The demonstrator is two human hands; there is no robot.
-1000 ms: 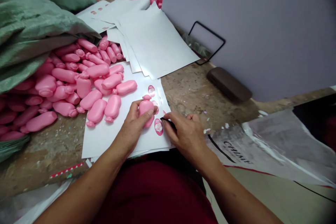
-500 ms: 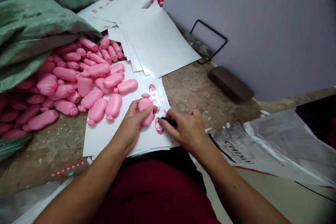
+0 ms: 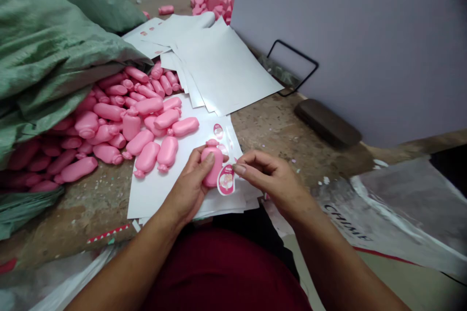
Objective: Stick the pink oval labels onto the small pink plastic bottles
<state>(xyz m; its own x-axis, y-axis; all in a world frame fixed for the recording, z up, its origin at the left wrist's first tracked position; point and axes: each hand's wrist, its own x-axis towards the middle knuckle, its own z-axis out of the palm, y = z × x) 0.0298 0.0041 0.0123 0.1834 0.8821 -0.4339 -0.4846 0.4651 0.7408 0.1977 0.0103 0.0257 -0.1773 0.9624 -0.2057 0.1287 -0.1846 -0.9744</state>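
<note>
Looming from twelve round to three o'clock, a lilac-grey panel (image 3: pixel 350 48) takes the biggest share, and the mottled worktop (image 3: pixel 270 131) runs along below it. Over at ten, the green sack (image 3: pixel 58 43) lies slumped, and out of it, at nine, spills a heap of pink bottles (image 3: pixel 109 112)! Down at four, a pale plastic bag (image 3: pixel 408 209) shows dark lettering. Up at twelve, white sheets (image 3: pixel 226 65) fan out; nearer, a sheet with round labels (image 3: pixel 156 194) lies under the hands and a few loose bottles. At three sits a dark brown case (image 3: pixel 326 124), and at one to two, a black wire frame (image 3: pixel 317 65).

Now the hands! At seven, the left hand (image 3: pixel 191 182) has its grip round one pink bottle (image 3: pixel 211 172), neck up. At five, the right hand (image 3: pixel 275 180) pinches a pink-and-white label (image 3: pixel 226 180) by its upper edge, thumb against finger. That label overlaps the bottle's right side in view; whether they touch, I cannot tell.
</note>
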